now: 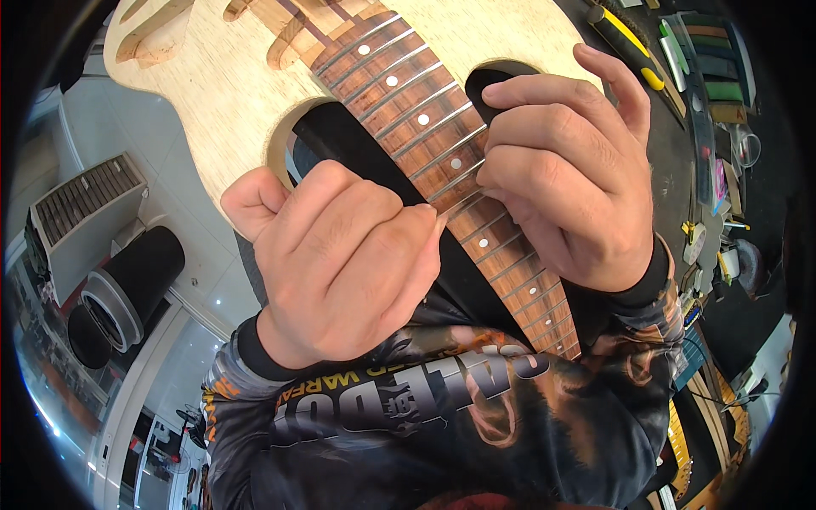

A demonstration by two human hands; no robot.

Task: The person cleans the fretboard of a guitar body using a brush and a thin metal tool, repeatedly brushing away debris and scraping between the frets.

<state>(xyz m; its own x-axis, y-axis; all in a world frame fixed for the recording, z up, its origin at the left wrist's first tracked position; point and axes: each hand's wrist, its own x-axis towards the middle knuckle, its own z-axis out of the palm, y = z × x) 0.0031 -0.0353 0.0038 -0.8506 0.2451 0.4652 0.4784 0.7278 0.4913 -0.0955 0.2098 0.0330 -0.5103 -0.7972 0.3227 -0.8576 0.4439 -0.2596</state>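
An unfinished pale wood electric guitar body (217, 72) lies before me, its neck running down toward my torso. The brown fretboard (408, 98) carries metal frets and white dot inlays. At the neck's left edge my left hand (340, 255) is closed, its fingertips pressed together over a fret. Across from it, my right hand (569, 178) has its fingers curled in at the right edge, with the little finger raised away. Both hands meet at about the same fret. Whatever thin piece they may pinch is hidden by the fingers.
Under the guitar is a dark work surface (748, 280) with a yellow-and-black tool (627, 42) at upper right. A clear round cup (746, 146) stands at far right. Another guitar neck (678, 446) lies lower right. A black cylinder (153, 263) is on the floor at left.
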